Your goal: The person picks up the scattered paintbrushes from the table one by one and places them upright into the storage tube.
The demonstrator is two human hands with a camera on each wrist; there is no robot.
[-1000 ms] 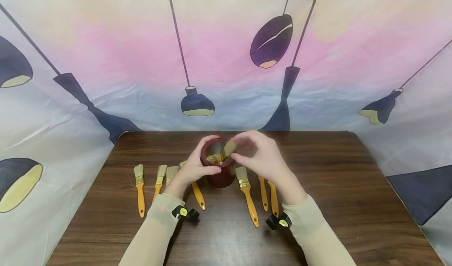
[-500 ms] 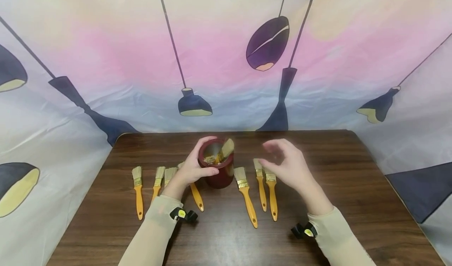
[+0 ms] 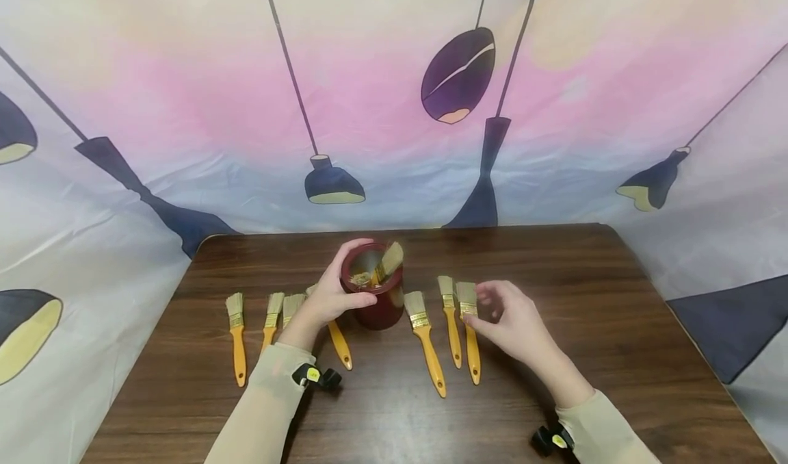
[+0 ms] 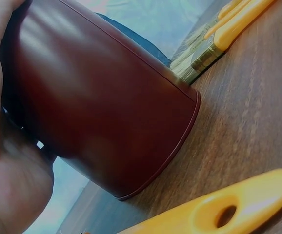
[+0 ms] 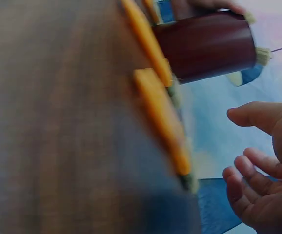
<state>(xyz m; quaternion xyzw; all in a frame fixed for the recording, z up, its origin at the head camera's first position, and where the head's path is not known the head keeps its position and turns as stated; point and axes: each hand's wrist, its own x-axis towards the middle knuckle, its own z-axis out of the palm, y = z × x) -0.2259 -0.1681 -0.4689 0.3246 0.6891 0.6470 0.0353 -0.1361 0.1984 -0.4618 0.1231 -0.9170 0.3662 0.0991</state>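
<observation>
My left hand [image 3: 332,296] grips a dark red cylindrical cup [image 3: 386,312] round its side, thumb toward me. The cup stands on the table. Inside it, a paintbrush [image 3: 390,260] leans on the rim with bristles up, and more bristles [image 3: 360,280] show lower down. My right hand [image 3: 514,317] is at the rightmost paintbrush [image 3: 470,334], its thumb by the metal band. In the right wrist view the thumb and fingers are apart with nothing between them. Two more paintbrushes, a narrow one [image 3: 452,327] and a wider one [image 3: 427,348], lie between that brush and the cup.
Several yellow-handled paintbrushes lie left of the cup, among them one at the far left [image 3: 237,344] and one beside the left wrist [image 3: 340,344]. The wood-grain table [image 3: 554,265] ends at a printed cloth backdrop [image 3: 382,74].
My right hand has let go of the brush in the cup and moved right and down to the rightmost brush on the table. My left hand stays on the cup.
</observation>
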